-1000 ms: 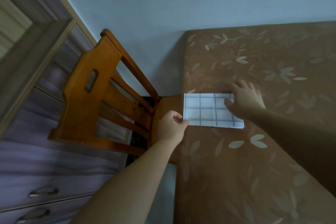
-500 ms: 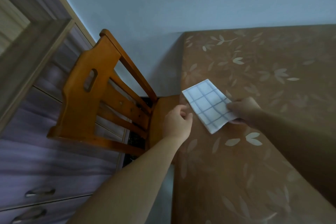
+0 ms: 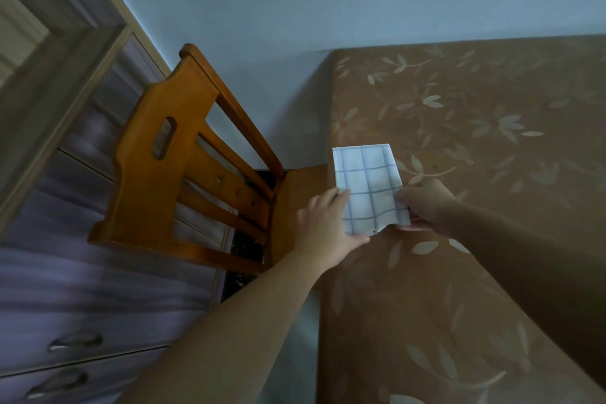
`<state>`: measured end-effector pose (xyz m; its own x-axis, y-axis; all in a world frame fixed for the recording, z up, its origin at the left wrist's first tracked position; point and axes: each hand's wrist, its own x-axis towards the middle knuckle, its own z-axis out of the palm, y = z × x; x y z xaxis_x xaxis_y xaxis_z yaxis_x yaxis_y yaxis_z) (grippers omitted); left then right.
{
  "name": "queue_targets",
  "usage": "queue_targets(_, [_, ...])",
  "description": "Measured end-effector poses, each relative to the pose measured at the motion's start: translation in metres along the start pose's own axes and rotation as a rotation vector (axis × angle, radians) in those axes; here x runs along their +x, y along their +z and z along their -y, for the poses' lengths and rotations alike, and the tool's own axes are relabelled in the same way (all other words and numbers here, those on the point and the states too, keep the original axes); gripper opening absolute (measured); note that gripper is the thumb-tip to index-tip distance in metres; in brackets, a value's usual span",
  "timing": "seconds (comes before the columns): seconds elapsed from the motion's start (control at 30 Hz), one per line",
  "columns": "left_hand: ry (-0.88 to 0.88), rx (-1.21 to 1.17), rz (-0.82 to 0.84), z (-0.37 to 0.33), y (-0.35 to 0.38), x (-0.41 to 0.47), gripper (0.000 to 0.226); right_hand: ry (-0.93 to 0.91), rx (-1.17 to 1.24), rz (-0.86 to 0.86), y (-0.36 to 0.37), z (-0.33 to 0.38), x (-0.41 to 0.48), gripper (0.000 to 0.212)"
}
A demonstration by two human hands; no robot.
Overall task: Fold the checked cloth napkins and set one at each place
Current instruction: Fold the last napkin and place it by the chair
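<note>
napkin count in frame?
1. The napkin is at the table's left edge beside the chair; left hand touches its left side, right hand pinches its lower right corner. More may be out of view.

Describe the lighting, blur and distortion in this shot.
Head view: dim, bluish, even light with no glare; the right hand and its forearm lie in deep shadow, while the left hand is brighter; the checked napkin shows a sharp grid, but the drawers at the left edge look smeared; the wide-angle lens tilts and bends the chair and the table.
</note>
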<state>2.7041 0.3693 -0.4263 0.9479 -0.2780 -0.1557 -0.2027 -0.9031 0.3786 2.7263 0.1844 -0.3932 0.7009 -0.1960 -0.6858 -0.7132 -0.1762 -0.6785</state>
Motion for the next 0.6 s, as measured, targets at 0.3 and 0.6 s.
queue_targets(0.3, [0.027,-0.039,-0.034,0.014,-0.002,0.004,0.065,-0.168,-0.382,-0.170,-0.004,0.001,0.006,0.017])
queue_targets(0.6, [0.156,0.133,-0.029,0.009,0.003,0.007,0.060,-0.681,-1.146,-0.330,0.001,-0.008,0.017,0.050])
